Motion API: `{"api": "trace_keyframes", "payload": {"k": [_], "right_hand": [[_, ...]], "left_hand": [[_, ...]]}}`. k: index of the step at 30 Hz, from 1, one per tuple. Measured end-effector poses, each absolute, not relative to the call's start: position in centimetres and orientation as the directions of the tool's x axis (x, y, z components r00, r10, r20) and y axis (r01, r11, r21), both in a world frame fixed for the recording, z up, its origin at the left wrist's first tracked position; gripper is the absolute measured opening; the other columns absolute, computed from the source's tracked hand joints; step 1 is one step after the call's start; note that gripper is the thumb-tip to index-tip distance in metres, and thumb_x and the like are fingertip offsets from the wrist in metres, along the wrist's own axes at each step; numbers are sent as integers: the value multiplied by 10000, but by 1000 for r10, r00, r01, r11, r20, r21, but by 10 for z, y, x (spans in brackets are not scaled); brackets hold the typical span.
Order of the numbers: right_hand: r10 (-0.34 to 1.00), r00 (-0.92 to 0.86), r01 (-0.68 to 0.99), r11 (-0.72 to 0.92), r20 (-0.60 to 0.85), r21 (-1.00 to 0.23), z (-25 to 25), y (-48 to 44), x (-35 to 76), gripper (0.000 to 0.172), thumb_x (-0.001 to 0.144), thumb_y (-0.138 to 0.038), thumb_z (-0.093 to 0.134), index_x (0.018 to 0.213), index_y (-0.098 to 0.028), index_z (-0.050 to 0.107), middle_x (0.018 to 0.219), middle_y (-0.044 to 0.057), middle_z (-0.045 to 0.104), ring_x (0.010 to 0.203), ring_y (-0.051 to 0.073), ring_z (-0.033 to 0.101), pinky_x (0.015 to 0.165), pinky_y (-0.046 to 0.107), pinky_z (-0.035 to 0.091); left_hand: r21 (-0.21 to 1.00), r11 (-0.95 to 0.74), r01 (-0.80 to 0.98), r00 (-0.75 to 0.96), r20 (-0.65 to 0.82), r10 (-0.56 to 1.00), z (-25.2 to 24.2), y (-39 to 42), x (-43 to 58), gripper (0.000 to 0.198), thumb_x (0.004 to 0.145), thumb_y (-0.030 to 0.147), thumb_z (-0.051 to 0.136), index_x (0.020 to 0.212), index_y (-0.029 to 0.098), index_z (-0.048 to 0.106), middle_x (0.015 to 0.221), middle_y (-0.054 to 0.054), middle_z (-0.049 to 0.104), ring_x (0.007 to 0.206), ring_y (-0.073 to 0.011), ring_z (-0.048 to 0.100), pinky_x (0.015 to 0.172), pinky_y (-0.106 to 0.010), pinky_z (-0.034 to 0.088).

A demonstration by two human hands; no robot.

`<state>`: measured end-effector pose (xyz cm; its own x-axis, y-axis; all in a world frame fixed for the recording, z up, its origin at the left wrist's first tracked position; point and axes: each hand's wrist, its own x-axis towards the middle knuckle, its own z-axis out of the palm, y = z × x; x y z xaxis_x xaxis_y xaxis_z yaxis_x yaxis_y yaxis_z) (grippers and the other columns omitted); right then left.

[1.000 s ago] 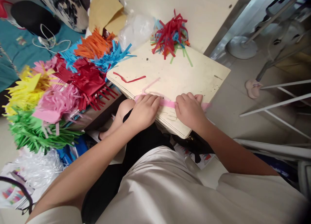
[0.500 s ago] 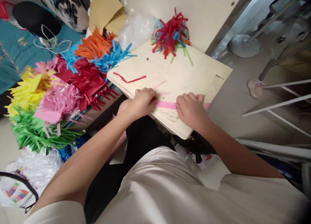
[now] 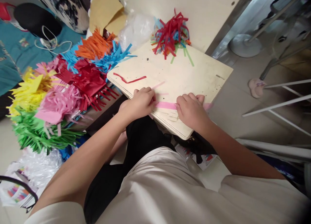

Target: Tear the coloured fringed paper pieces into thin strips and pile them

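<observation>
left hand (image 3: 143,102) and right hand (image 3: 191,110) curl palm-down, near each other.

1. A cream-coloured table (image 3: 189,76), scuffed and dotted with dark specks, has a rounded near corner.
2. A flat pink paper strip (image 3: 167,105) lies along its near side, reaching the right edge.
3. Thin pink slivers (image 3: 159,85) lie just beyond.
4. A bent red strip (image 3: 128,81) lies near the left corner.
5. Green strips (image 3: 189,57) lie at the far side.

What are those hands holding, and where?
A pink paper strip: the left hand and right hand grip it on either side of its exposed middle stretch.
</observation>
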<state>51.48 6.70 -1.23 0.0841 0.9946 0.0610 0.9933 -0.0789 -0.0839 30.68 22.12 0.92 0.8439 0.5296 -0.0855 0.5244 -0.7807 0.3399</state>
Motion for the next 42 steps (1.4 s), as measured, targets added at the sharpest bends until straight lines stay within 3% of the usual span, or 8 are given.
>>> {"api": "trace_keyframes", "payload": {"k": [9,16,31,35,38,42], "right_hand": [[992,71,995,-63,104,-83,-17,66,516,225,1132,-187,469,992,-185,646,1017,151,735,1015,316,523,858,452,223],[994,77,993,-70,74,-91,-13,67,516,228,1117,-160,454,969,-191,625,1013,144,730,1015,311,531,873,450,223],[993,91,995,-88,72,-46,-12,69,514,226,1093,-144,456,986,-180,652,1014,146,732,1022,314,537,874,447,222],[992,85,996,-82,98,-32,-13,68,513,233,1090,-145,457,1007,-176,673,1012,154,737,1012,321,535,881,455,236],[991,87,996,-84,98,-35,-13,69,513,230,1093,-160,468,1031,-171,689,1031,155,739,1022,329,541,887,462,250],[992,84,996,-79,95,-46,-10,69,512,234,1102,-193,480,1057,-163,708,1066,175,746,1052,347,550,910,476,267]], "left_hand": [[296,-781,550,829,-84,553,0,220,312,220,975,56,509,1025,191,675,1145,-178,757,1210,-381,683,1033,-559,472],[224,-786,576,816,-93,571,3,215,316,195,1062,139,499,1036,177,689,1155,-201,762,1208,-394,683,1010,-546,475],[143,-737,660,750,-83,656,-2,205,325,236,1085,154,470,1077,166,705,1184,-219,711,1209,-423,636,991,-581,490],[165,-728,665,732,50,680,2,199,318,231,1072,145,506,1148,201,718,1321,-222,701,1267,-426,595,1011,-610,474],[153,-823,547,810,151,567,1,180,311,325,1100,118,465,1227,233,740,1459,-198,717,1400,-409,574,1080,-618,453],[152,-925,349,917,148,371,-11,137,309,488,1177,216,386,1581,131,645,1716,-231,607,1652,-392,499,1279,-624,399]]}}
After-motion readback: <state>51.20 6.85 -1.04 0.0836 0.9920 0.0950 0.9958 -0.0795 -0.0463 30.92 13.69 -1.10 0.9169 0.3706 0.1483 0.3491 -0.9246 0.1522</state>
